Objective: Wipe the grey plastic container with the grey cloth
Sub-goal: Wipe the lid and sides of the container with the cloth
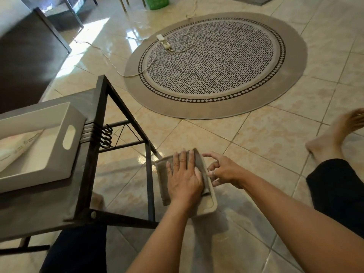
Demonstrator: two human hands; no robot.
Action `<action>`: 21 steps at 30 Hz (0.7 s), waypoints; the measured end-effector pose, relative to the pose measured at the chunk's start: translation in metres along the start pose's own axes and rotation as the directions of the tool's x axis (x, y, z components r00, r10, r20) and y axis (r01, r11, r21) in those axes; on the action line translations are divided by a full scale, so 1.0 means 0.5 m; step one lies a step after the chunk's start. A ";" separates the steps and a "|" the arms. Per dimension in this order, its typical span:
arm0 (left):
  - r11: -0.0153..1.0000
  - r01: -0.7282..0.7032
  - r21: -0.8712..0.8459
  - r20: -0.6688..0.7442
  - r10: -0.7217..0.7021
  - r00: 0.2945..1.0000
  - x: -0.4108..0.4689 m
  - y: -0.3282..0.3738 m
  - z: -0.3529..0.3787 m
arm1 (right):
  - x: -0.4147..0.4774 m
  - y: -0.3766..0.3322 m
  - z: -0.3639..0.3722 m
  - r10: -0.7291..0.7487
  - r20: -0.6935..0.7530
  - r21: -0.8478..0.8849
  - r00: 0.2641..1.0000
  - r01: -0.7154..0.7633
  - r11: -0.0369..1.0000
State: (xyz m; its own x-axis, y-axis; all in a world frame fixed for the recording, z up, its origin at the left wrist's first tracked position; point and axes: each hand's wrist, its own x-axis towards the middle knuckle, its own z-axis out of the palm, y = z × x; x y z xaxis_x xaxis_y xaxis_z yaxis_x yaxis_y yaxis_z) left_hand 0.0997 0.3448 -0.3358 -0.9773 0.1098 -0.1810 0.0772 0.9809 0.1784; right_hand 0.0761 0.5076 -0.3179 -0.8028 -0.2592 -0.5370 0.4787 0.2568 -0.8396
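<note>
The grey plastic container [211, 206] is low in the middle of the view, just right of the table's leg, with only its right rim and near corner showing. The folded grey cloth [163, 175] lies over it and covers most of it. My left hand [184, 177] presses flat on the cloth with fingers spread. My right hand [222, 170] is at the container's right rim, its fingertips pinching the edge.
A black metal-framed side table [102, 115] stands at left, carrying a white tray [65, 152] with a handle slot. A round patterned rug [216, 64] lies ahead with a white power strip [163, 42] and cable. My bare foot [331, 138] and dark-trousered leg are at right.
</note>
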 end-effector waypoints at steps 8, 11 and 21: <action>0.984 0.069 -0.164 -0.020 -0.073 0.997 -0.100 -0.028 0.020 | 0.000 0.002 0.005 0.000 0.002 0.010 1.000 0.000 1.000; 0.995 0.044 -0.087 -0.028 -0.046 0.999 -0.131 -0.008 0.030 | 0.001 0.002 0.004 0.002 0.003 0.011 1.000 -0.002 1.000; 1.000 -0.001 0.020 0.048 0.000 0.999 -0.061 0.058 0.019 | -0.003 0.004 -0.001 0.031 0.049 0.084 0.998 -0.035 0.996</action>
State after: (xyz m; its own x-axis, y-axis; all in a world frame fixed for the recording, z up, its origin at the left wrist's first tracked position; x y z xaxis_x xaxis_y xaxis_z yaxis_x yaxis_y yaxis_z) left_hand 0.1336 0.3715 -0.3345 -0.9668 0.1176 -0.2267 0.0822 0.9837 0.1597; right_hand 0.0780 0.5090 -0.3186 -0.7692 -0.2961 -0.5663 0.5348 0.1869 -0.8241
